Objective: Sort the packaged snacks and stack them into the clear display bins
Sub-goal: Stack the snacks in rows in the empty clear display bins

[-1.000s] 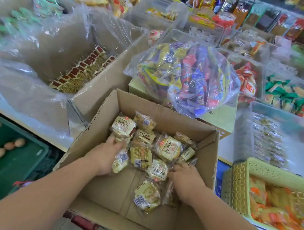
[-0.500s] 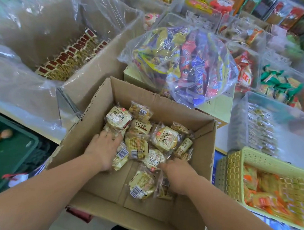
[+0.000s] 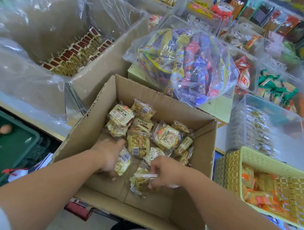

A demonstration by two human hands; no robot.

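Note:
An open cardboard box (image 3: 204, 153) in front of me holds several small clear packets of yellow biscuits (image 3: 166, 135). My left hand (image 3: 109, 156) is down in the box and grips a packet with a barcode (image 3: 124, 160). My right hand (image 3: 165, 170) pinches the sealed edge of another biscuit packet (image 3: 140, 182) near the box floor. A clear display bin (image 3: 272, 118) to the right has the same kind of packets stacked along its left wall.
A clear bag of blue, red and yellow snacks (image 3: 183, 63) sits on a yellow carton behind the box. A plastic-lined carton of red-topped packets (image 3: 74, 55) stands at left. A yellow-green basket (image 3: 233, 162) of orange packets is at right. A green crate (image 3: 7, 145) with eggs lies lower left.
Both hands have drawn back toward me inside the box. The left hand now grips a barcode packet and the right hand has pinched up a packet by its edge.

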